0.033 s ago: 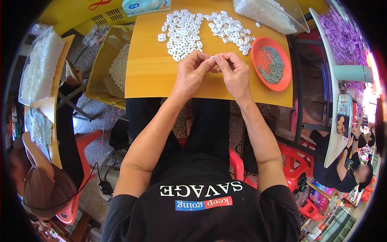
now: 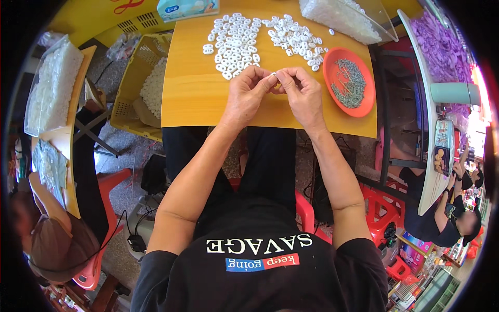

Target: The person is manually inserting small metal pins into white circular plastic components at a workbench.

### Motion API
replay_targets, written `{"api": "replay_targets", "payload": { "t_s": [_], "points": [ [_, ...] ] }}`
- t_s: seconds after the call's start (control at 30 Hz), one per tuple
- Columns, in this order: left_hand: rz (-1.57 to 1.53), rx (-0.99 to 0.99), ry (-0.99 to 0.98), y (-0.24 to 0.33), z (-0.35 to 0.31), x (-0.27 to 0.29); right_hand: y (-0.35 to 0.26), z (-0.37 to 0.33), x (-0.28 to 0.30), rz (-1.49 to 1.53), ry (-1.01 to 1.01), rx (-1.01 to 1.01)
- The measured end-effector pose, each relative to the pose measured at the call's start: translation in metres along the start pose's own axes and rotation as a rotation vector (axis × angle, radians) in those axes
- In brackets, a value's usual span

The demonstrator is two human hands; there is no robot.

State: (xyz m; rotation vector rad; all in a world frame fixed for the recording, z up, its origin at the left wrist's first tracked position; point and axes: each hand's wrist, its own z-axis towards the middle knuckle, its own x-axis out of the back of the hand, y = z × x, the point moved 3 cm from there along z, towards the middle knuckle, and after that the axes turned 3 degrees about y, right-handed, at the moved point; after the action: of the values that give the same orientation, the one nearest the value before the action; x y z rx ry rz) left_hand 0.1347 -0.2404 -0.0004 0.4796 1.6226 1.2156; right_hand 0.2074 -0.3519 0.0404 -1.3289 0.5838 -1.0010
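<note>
Above the near half of the wooden table, my left hand [image 2: 248, 93] and my right hand [image 2: 301, 96] meet at the fingertips. Both are closed in a pinch on a small white piece [image 2: 274, 74], mostly hidden by the thumbs and fingers. Beyond my left hand lies a spread of white oval plastic pieces with two holes [image 2: 236, 46]. A second, looser pile of similar white pieces [image 2: 293, 36] lies beyond my right hand. To the right of that hand is an orange-red plate [image 2: 332, 60] bearing a heap of thin grey metal pins [image 2: 353, 86].
A clear bin of white pieces [image 2: 340, 21] stands at the table's far right, a tissue pack [image 2: 188, 9] at the far left. Left of the table [image 2: 192, 104] is a yellow crate [image 2: 127, 99]. Other people sit at side tables, left [image 2: 62, 234] and right [image 2: 442, 218].
</note>
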Motion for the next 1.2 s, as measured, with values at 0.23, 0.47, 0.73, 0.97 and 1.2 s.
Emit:
{"api": "replay_targets", "payload": {
  "t_s": [0.23,0.47,0.73,0.97,1.2],
  "points": [
    [0.081,0.031,0.003,0.000,0.001,-0.001,-0.024,0.008,0.017,-0.434,-0.112,0.367],
    [0.103,0.005,-0.015,0.001,0.000,-0.001,-0.028,0.007,0.012,-0.518,-0.131,0.500],
    [0.091,0.000,0.003,0.000,0.001,0.000,-0.008,0.003,0.005,-0.316,-0.033,0.263],
    [0.065,-0.001,0.023,-0.002,0.002,-0.001,-0.017,0.038,0.042,-0.386,-0.072,0.209],
    [0.047,-0.001,0.020,0.000,0.002,-0.002,-0.013,0.084,0.085,-1.169,0.055,0.375]
  ]
}}
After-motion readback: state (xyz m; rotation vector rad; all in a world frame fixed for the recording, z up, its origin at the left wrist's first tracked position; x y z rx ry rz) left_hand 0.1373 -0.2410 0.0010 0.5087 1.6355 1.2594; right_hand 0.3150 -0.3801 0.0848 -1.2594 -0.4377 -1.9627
